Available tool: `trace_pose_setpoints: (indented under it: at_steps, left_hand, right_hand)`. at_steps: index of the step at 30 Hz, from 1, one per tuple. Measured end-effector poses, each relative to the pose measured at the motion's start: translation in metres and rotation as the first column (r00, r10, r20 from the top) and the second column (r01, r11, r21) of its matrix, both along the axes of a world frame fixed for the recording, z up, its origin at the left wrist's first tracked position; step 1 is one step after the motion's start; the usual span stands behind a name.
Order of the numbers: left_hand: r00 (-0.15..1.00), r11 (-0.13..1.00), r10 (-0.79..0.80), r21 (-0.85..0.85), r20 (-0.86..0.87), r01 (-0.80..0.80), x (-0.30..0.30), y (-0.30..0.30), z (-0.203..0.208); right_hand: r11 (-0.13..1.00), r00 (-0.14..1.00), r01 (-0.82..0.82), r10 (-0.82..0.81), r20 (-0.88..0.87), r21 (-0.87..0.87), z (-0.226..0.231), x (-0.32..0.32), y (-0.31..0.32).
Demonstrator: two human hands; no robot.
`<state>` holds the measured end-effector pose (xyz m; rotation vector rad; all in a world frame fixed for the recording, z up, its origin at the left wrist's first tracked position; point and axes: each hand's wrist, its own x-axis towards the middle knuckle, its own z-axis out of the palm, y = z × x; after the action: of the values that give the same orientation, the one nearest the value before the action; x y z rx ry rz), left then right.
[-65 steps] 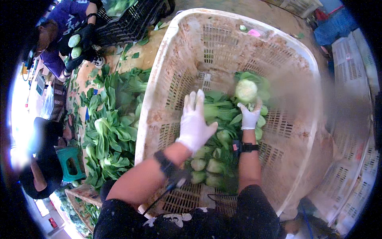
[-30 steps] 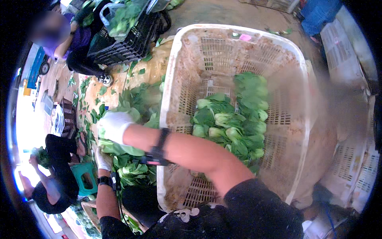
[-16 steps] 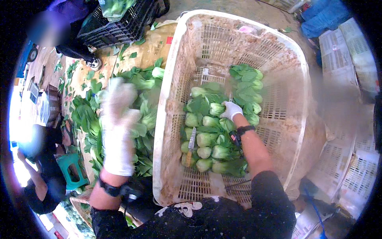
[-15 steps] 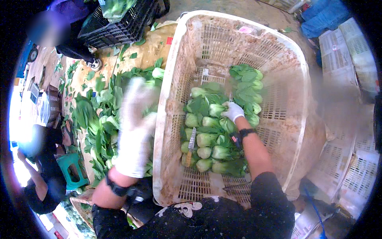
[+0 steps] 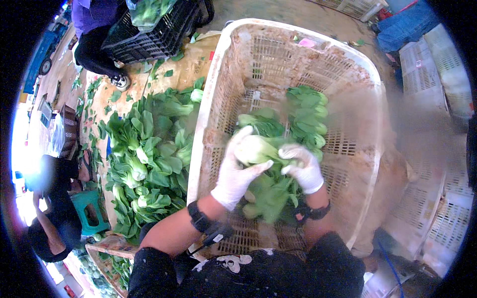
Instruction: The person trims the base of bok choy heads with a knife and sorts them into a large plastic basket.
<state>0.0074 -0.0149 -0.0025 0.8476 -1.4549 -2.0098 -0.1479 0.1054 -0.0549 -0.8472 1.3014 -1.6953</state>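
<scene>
1. The big white slatted crate (image 5: 298, 64) stood in front of the person, its inner walls stained brown. Its high sides seemed to call for working well inside the rim, so that no leaf caught on the edge.

2. The pile of loose greens (image 5: 136, 169) lay on the left, outside the crate and close to its wall. Leaves and pale bases pointed several ways there, so lifting a head cleanly probably needed a hold low on its base.

3. The column of laid greens (image 5: 307, 116) ran along the right part of the crate floor, pale ends to the right. Matching that direction looked like the tidy way to set any neighbour.

4. The left hand (image 5: 233, 171), gloved in white, cupped a pale base from the left, fingers above and thumb below, closed on it. That was a sound hold, firm enough to steer without bruising the stalks.

5. The right hand (image 5: 304, 168), also gloved, was at the leafy side, thumb and fingers bent around the stalks. Blur hid whether they pinched; a light touch seemed wise, since leaves tear easily.

6. The held bok choy head (image 5: 254, 149) was between both hands, above the crate's middle, base to the left. Leaves drooped blurrily beneath; gathering any that belonged to it would have helped it lie flat.
</scene>
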Motion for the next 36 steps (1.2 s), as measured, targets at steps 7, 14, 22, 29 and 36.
trace_pose_setpoints:
  at_steps: [7, 14, 22, 29, 36]
  left_hand:
    - [0.840, 0.781, 0.535, -0.430, 0.086, -0.453, 0.099, -0.118, 0.085]
    - [0.529, 0.621, 0.778, -0.542, 0.339, -0.566, 0.305, -0.169, 0.006]
    - [0.818, 0.772, 0.499, -0.577, 0.288, -0.268, 0.192, -0.091, 0.074]
    - [0.975, 0.929, 0.162, -0.356, 0.151, -0.099, 0.105, -0.027, 0.062]
    - [0.952, 0.378, 0.144, -0.904, 0.270, 0.199, 0.057, 0.004, 0.011]
  right_hand:
    - [0.504, 0.538, 0.183, 0.667, -0.515, 0.844, -0.104, -0.094, -0.127]
    - [0.517, 0.397, 0.109, 0.760, -0.515, 0.849, -0.171, -0.058, -0.145]
    - [0.720, 0.849, 0.351, 0.026, -0.528, 0.599, -0.101, -0.085, -0.025]
    - [0.404, 0.747, 0.345, 0.429, -0.509, 0.847, -0.021, -0.135, -0.004]
    - [0.207, 0.757, 0.436, 0.443, -0.481, 0.876, -0.106, -0.045, -0.101]
